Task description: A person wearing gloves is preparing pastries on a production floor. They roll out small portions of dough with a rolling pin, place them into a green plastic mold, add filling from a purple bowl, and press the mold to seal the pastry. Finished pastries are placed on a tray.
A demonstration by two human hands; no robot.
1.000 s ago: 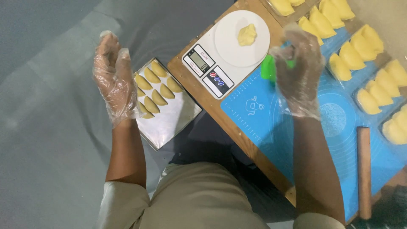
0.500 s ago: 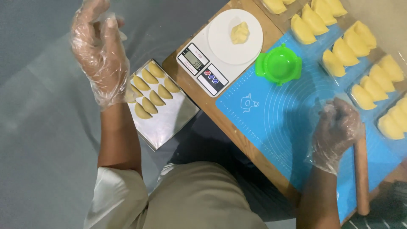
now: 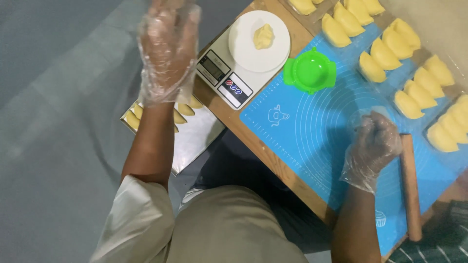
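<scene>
My left hand [image 3: 168,53], in a clear plastic glove, is raised palm-down with its fingers spread and holds nothing. It hovers over the left edge of a white kitchen scale [image 3: 229,80] and a metal tray [image 3: 195,139]. My right hand [image 3: 373,146], also gloved, rests on the blue silicone mat [image 3: 302,131] with its fingers curled. It is right beside the upper end of a wooden rolling pin [image 3: 412,195]. I cannot tell whether it touches the pin. A green dumpling mould [image 3: 310,70] lies open on the mat, apart from both hands.
A lump of yellow dough [image 3: 263,36] sits on the scale's round white plate [image 3: 243,53]. Several folded yellow pastries [image 3: 385,53] lie in trays along the mat's far and right sides, and more [image 3: 183,109] on the metal tray. The wooden table edge [image 3: 263,153] runs diagonally.
My right hand left the green mould and came down onto the mat beside the rolling pin. My left hand rose and swung right, over the scale's edge.
</scene>
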